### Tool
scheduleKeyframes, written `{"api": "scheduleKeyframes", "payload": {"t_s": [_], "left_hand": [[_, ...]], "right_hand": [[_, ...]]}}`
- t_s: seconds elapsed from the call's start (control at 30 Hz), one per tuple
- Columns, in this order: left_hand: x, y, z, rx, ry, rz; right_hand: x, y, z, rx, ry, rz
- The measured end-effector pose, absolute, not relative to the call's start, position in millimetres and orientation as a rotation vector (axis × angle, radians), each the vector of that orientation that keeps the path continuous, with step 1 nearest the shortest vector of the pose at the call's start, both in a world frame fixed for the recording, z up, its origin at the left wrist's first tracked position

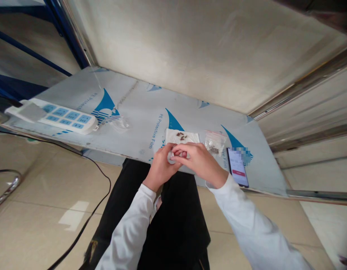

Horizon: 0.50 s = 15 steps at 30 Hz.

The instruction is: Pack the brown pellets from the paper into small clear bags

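My left hand (163, 165) and my right hand (194, 157) meet over the front edge of the table. Both have their fingers closed and pressed together around something small, mostly hidden, with a whitish bit showing between the fingertips. Just beyond them lies a white tissue-like sheet (194, 138), partly covered by my hands. Several small brown pieces (181, 136) rest on that sheet. Right of it is a clear zip bag (215, 140) with small greyish-brown pieces at its bottom.
A phone (237, 167) with a lit screen lies at the table's right front. A white power strip (66, 116) and crumpled clear plastic (120, 123) are on the left. The table (142, 108) meets a wall behind. A black cable (106, 176) hangs over the floor.
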State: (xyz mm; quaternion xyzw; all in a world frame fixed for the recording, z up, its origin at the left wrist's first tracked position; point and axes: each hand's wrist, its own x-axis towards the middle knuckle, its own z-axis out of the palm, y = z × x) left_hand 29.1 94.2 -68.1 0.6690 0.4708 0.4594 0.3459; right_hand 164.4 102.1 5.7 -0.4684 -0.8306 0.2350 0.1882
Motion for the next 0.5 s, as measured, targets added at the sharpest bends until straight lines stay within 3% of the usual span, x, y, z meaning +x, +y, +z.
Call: {"api": "scheduleKeyframes", "payload": {"t_s": [0.2, 0.33, 0.5], "left_hand": [[24, 96, -74, 1.699, 1.249, 1.271], [17, 97, -79, 1.672, 1.315, 1.299], [11, 99, -79, 1.671, 1.343, 1.294]], "right_hand": [[194, 122, -25, -1.299, -2.006, 0.812], [227, 167, -78, -1.532, -2.007, 0.476], [239, 198, -111, -1.479, -2.214, 0.387]]}}
